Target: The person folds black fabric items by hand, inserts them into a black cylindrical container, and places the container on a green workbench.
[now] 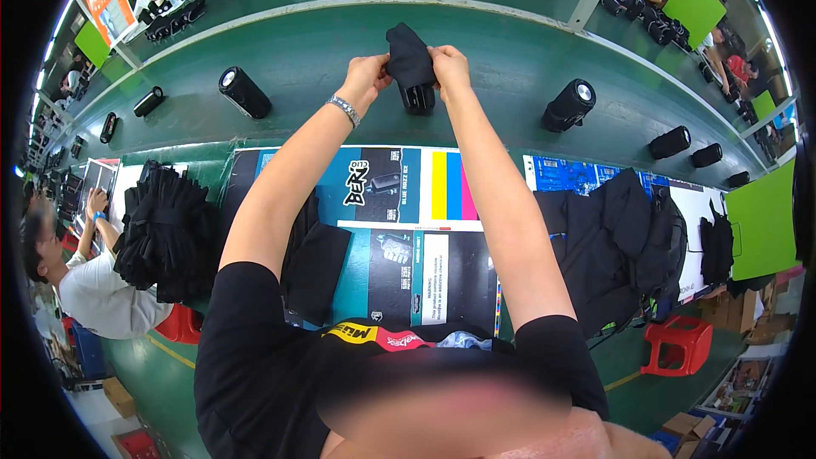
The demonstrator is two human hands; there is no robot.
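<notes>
Over the green conveyor belt, my left hand (368, 76) and my right hand (451, 67) grip opposite sides of a black cloth bag (409, 53). The bag covers the upper part of a black cylindrical speaker (417, 100), whose lower end sticks out below the cloth. The fingers of both hands are closed, pinching the fabric. Both arms are stretched far forward, and a metal watch is on my left wrist. More black cylinder speakers stand on the belt, one to the left (244, 93) and one to the right (569, 105).
A bundled pile of black bags (163, 225) lies left of me, with loose black cloth (316, 276) beside it. Another black pile (616, 217) lies to the right on the printed-sheet-covered table (395, 272). A co-worker (110, 285) sits at far left. A red stool (677, 347) stands right.
</notes>
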